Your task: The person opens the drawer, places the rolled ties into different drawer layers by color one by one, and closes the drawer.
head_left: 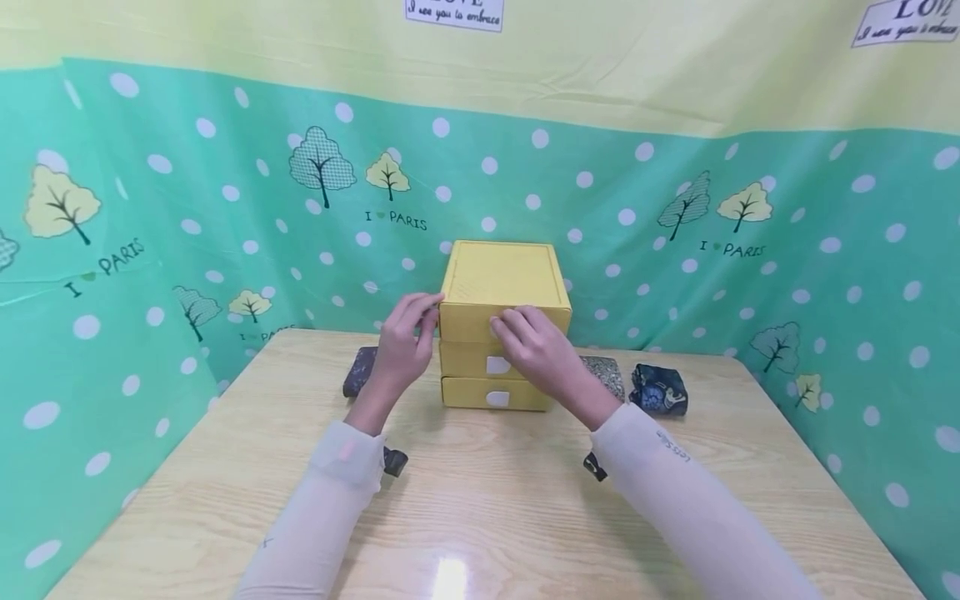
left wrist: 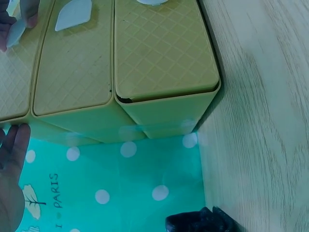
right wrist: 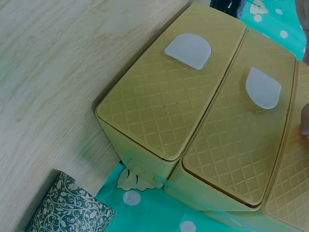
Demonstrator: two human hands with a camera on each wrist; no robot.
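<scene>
From the head camera, a small yellow plastic chest of three stacked drawers (head_left: 501, 327) stood at the back of the pale wood-grain counter (head_left: 480, 500), close against a green backdrop printed with white dots and trees (head_left: 150, 208). The left hand (head_left: 401, 346) rested against the chest's upper left front corner, fingers fairly straight along the edge. The right hand (head_left: 534, 346) lay over the front of the top drawer, its fingers curled at that drawer's white tab; whether they actually pinched the tab could not be told. All three drawers looked closed. A dark patterned folded cloth (head_left: 358, 371) lay left of the chest, a grey-green floral folded cloth (head_left: 603, 372) just right of it, and a dark blue printed bundle (head_left: 659, 389) farther right.

The left wrist camera showed the chest (left wrist: 159, 63) turned on its side in the frame, its quilted drawer fronts side by side, with a white tab (left wrist: 72, 14) on the middle one. The left hand (left wrist: 10, 179) showed at the lower left edge, its fingertips at the chest's side.

The right wrist camera showed two drawer fronts (right wrist: 203, 116) with half-round white tabs (right wrist: 188, 50), a fingertip (right wrist: 304, 118) at the right edge, and the floral cloth (right wrist: 70, 210) on the counter (right wrist: 58, 63).
</scene>
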